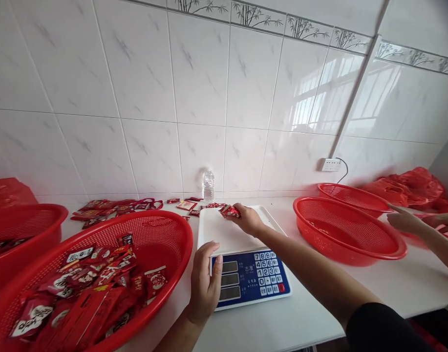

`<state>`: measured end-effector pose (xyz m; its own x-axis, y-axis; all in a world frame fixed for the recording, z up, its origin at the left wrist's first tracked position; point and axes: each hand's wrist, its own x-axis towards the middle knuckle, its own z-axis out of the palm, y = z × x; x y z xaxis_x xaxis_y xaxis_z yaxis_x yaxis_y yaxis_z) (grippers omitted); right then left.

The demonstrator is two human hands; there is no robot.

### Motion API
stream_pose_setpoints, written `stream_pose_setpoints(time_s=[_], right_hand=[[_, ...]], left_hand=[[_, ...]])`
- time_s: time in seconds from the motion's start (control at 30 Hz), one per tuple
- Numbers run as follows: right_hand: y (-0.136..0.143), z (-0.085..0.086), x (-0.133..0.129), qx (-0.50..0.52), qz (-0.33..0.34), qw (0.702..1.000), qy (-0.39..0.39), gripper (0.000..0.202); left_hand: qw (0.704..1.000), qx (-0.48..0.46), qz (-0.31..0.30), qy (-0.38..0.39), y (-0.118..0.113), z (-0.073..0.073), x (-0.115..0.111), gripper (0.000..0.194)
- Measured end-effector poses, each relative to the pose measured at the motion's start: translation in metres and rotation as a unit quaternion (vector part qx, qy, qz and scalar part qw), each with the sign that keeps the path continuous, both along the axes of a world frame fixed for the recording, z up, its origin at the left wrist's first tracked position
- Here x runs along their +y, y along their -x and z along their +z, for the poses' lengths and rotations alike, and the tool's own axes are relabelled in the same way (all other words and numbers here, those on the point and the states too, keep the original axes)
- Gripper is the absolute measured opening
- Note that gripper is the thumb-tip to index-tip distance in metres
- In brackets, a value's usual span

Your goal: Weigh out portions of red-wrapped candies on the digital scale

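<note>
A white scale [224, 238] with a blue keypad panel stands on the table in front of me. Over the back of its white tray, my right hand [246, 220] is closed on a small red packet [230, 211]. My left hand [205, 281] is at the scale's left front edge, fingers apart, with nothing in it. A large red basket [174, 244] on the left holds several red packets [95, 278]. More small packets [189, 205] lie behind and beside the tray, near the wall.
A clear bottle [208, 186] stands against the tiled wall. Red baskets [350, 230] are at the right, beside another person's hands [405, 220] and red bags [410, 186]. Another red basket [44, 220] is at the far left; flat red packaging [114, 209] lies behind the large basket.
</note>
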<state>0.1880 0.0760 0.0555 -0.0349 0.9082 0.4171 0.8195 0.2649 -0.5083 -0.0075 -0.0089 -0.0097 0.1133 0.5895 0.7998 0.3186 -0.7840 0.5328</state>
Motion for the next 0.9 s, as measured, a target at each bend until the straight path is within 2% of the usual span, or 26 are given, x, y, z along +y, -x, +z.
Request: stream_pose_setpoints(time_s=[0.2, 0.37, 0.5, 0.63, 0.9], right_hand=[[-0.007, 0.007, 0.003, 0.135, -0.014, 0.991, 0.006, 0.035], [-0.01, 0.009, 0.004, 0.185, 0.008, 0.981, 0.051, 0.045], [-0.007, 0.002, 0.011, 0.168, 0.021, 0.981, 0.1, 0.041], [-0.005, -0.004, 0.027, 0.127, -0.003, 0.984, 0.129, 0.035], [0.001, -0.001, 0.048, 0.036, -0.002, 0.982, 0.183, 0.027]], left_hand=[[1.0, -0.011, -0.006, 0.013, 0.001, -0.001, -0.001, 0.025], [1.0, -0.007, -0.004, 0.005, 0.002, -0.001, -0.001, 0.025], [1.0, -0.001, -0.003, -0.003, 0.002, -0.002, -0.001, 0.026], [1.0, -0.003, -0.002, 0.009, 0.003, -0.003, -0.001, 0.025], [1.0, -0.002, 0.003, 0.014, 0.005, -0.003, 0.001, 0.024]])
